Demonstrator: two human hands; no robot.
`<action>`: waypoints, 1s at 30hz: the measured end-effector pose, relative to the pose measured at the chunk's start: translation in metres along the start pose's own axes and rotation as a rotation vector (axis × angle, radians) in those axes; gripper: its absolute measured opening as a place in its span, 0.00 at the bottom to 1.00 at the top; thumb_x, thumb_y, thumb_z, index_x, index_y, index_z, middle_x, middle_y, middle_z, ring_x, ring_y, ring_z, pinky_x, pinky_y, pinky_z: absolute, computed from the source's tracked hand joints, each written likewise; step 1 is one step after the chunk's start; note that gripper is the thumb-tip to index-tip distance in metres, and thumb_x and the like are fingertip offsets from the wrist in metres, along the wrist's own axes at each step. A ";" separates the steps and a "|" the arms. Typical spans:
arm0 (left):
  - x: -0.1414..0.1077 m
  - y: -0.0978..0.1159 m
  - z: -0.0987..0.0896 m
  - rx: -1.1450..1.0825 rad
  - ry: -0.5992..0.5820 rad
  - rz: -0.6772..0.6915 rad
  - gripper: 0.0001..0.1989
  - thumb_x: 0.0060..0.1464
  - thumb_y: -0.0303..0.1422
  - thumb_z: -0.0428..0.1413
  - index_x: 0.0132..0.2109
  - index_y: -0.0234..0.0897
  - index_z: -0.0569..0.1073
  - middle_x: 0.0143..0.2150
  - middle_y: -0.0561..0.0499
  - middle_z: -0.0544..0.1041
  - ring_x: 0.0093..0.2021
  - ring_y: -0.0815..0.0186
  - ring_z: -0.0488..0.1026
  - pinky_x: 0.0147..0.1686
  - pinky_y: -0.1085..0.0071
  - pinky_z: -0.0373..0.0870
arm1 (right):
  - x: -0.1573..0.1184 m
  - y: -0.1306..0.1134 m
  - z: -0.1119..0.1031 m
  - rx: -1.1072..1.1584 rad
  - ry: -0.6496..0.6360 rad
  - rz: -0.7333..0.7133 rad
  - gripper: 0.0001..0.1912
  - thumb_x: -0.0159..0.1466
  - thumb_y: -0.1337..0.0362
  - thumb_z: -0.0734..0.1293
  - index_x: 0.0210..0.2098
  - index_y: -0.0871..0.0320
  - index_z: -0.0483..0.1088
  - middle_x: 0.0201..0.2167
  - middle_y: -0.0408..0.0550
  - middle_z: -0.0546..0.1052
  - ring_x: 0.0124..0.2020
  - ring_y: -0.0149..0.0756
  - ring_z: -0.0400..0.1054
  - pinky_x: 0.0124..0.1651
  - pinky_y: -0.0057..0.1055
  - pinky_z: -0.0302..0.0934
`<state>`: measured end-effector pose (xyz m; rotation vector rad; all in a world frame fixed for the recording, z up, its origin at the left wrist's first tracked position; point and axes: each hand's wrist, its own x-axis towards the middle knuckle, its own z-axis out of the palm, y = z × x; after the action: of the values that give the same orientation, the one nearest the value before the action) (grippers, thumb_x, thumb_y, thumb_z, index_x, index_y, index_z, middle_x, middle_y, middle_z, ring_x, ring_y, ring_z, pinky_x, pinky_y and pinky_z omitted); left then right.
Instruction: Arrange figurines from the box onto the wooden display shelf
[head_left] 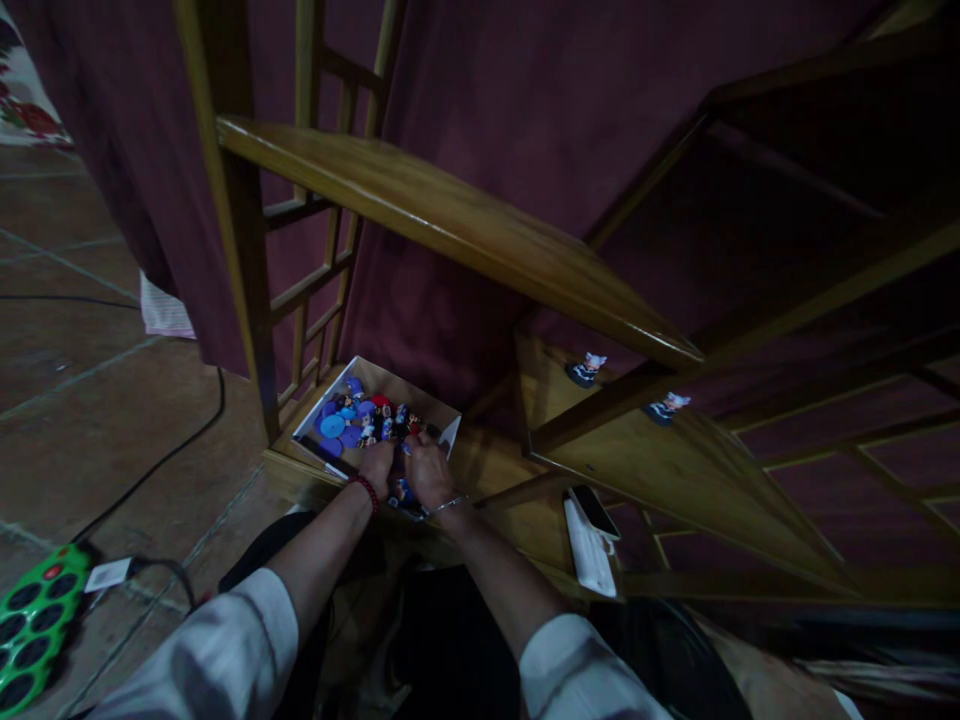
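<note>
An open cardboard box point(450, 432) with white outer sides rests on the low wooden shelf, filled with small figurines point(386, 425) and flat round blue and purple discs point(332, 427). Both hands reach into its near right part, close together. My left hand point(379, 465), with a red bead bracelet at the wrist, has its fingers curled downward; whatever they hold is hidden. My right hand point(427, 472), wearing a thin silver bracelet, closes around a small blue figurine point(407, 447) that shows at its fingertips. More figurines lie just below, between the wrists.
Two small figurines, one point(587, 368) behind a wooden post and another point(667, 406) in front, stand on a raised shelf to the right. A phone point(592, 511) lies on a white case point(589, 555). A wooden beam point(450, 220) crosses above. A green power strip point(41, 625) is on the floor.
</note>
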<state>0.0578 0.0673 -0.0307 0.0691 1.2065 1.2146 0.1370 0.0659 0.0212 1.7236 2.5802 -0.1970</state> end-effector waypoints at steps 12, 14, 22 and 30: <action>-0.045 0.019 -0.018 -0.121 -0.153 0.147 0.05 0.48 0.23 0.50 0.26 0.32 0.68 0.21 0.52 0.70 0.23 0.71 0.69 0.26 0.74 0.71 | -0.012 -0.014 -0.030 0.204 0.105 -0.041 0.13 0.58 0.68 0.63 0.43 0.59 0.64 0.38 0.51 0.72 0.41 0.38 0.67 0.41 0.31 0.58; -0.050 0.020 -0.022 -0.147 -0.160 0.137 0.06 0.49 0.22 0.49 0.26 0.32 0.68 0.21 0.52 0.70 0.23 0.71 0.69 0.27 0.72 0.72 | -0.014 -0.015 -0.029 0.244 0.119 -0.064 0.12 0.57 0.68 0.64 0.42 0.58 0.65 0.39 0.51 0.72 0.43 0.38 0.66 0.43 0.31 0.58; -0.066 0.015 -0.031 -0.217 -0.173 0.129 0.07 0.49 0.20 0.48 0.28 0.32 0.66 0.21 0.52 0.71 0.21 0.72 0.70 0.29 0.69 0.74 | -0.026 -0.011 -0.024 0.355 0.169 -0.154 0.16 0.55 0.72 0.63 0.44 0.57 0.65 0.43 0.50 0.71 0.45 0.36 0.65 0.47 0.30 0.57; -0.062 0.014 -0.032 -0.192 -0.212 0.099 0.06 0.51 0.22 0.48 0.29 0.30 0.68 0.23 0.49 0.72 0.24 0.69 0.72 0.30 0.68 0.74 | -0.032 -0.005 -0.012 0.464 0.251 -0.053 0.15 0.55 0.68 0.64 0.43 0.55 0.66 0.35 0.46 0.74 0.35 0.34 0.67 0.41 0.30 0.60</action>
<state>0.0334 0.0110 0.0050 0.1126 0.9075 1.3688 0.1450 0.0358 0.0367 1.9221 2.9411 -0.6704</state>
